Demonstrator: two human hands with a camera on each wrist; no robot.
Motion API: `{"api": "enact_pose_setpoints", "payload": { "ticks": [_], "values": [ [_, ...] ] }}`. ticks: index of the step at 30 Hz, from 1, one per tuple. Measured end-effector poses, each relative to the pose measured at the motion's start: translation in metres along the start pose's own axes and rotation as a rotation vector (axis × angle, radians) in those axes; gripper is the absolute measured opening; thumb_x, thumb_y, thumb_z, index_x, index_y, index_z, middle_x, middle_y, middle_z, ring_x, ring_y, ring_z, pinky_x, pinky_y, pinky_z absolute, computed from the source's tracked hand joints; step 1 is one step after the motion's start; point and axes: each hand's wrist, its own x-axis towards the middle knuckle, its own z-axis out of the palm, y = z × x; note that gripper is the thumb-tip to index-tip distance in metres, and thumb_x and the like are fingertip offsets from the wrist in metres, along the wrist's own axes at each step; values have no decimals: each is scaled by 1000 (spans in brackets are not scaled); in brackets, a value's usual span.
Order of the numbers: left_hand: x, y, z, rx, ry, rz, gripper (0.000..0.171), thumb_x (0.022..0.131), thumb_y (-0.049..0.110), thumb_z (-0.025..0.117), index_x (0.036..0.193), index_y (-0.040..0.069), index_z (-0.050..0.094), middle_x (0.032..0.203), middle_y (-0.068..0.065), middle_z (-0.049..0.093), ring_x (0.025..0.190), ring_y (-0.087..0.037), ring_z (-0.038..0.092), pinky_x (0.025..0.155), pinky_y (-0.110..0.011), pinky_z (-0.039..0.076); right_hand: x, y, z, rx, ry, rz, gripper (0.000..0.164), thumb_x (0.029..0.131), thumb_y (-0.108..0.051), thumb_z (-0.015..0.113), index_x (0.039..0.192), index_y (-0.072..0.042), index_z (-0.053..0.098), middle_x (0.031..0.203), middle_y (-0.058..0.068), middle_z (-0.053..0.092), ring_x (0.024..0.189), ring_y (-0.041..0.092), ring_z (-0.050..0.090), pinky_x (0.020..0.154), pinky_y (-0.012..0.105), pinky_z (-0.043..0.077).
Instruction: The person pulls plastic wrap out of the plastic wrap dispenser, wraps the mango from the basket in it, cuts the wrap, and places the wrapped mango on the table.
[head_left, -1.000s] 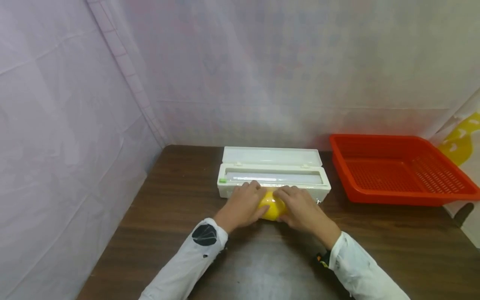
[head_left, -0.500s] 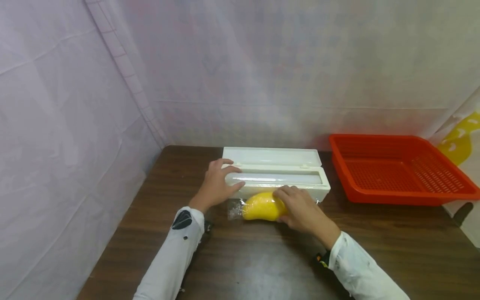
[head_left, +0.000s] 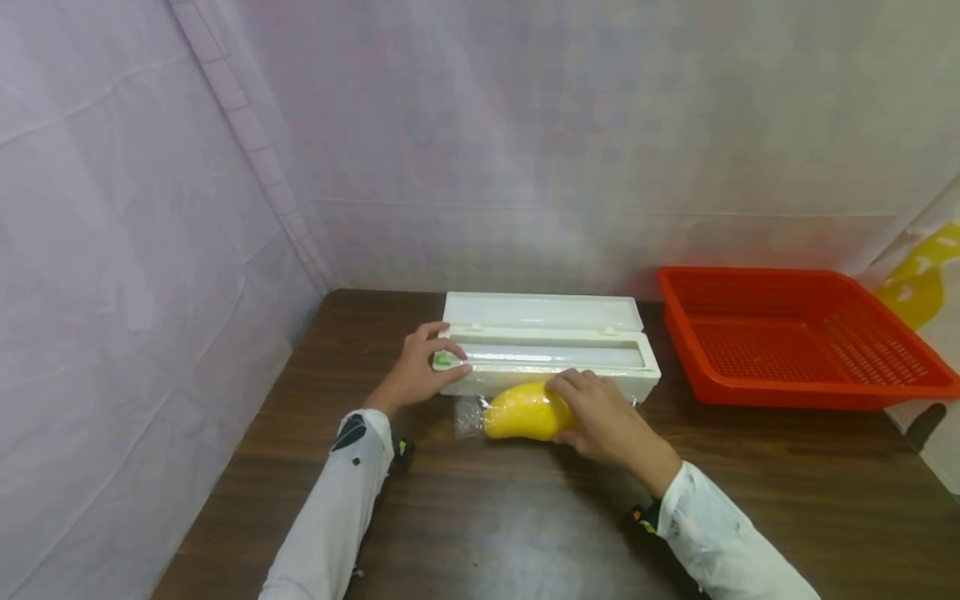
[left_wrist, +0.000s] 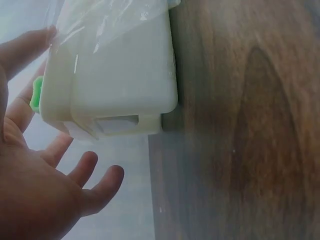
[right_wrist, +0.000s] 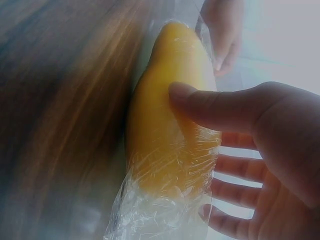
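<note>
My right hand [head_left: 592, 408] grips a yellow mango [right_wrist: 170, 100] wrapped in clear cling film, thumb on one side and fingers on the other. The mango lies close against the front of a white cling film dispenser [head_left: 487, 383], whose lid [head_left: 543, 312] stands open at the back. Inside the dispenser is the film roll [head_left: 555, 356]. My left hand [head_left: 420, 367] is at the dispenser's left end, thumb and forefinger spread about the green slide cutter [left_wrist: 36, 94]. In the left wrist view, its thumb touches the film at the edge and the other fingers are apart.
A red plastic basket [head_left: 765, 393] with mesh sides stands at the right of the brown wooden table [head_left: 480, 517]. Pale cloth [head_left: 562, 150] hangs behind the table and along its left side. Crumpled film [head_left: 470, 417] sticks out from the mango's left end.
My left hand has let go of the mango and moved left to the dispenser's left end by the green slide cutter. The right hand keeps holding the mango in place.
</note>
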Motion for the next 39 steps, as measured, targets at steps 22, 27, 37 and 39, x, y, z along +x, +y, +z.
{"api": "enact_pose_setpoints", "payload": {
  "ticks": [22,27,37,39],
  "values": [
    [1,-9,2,8,-30,-39,28,80,37,80,98,15,78,152,-13,37,136,-38,26,111,-69,25,0,-3,-9,-16,-9,15,59,75,-35,82,123,-8,63,119,11,66,103,26,60,83,53,52],
    [0,-10,0,-2,-8,-27,28,78,35,82,96,14,79,151,-13,40,136,-38,28,112,-68,24,18,-19,-19,-4,47,-3,54,84,-37,75,126,-6,63,125,13,66,110,27,59,87,54,49],
    [0,-20,0,30,4,8,28,79,31,82,99,11,80,149,-16,43,135,-36,35,112,-66,26,84,-63,-16,-30,-50,-155,48,93,-41,63,129,-9,64,127,10,64,115,27,55,94,52,50],
    [0,-21,1,31,15,34,27,79,26,83,98,8,79,147,-17,45,132,-37,39,111,-65,30,91,-70,-8,-29,-51,-179,52,93,-42,63,134,-10,60,135,10,59,118,29,53,95,53,50]
  ]
}}
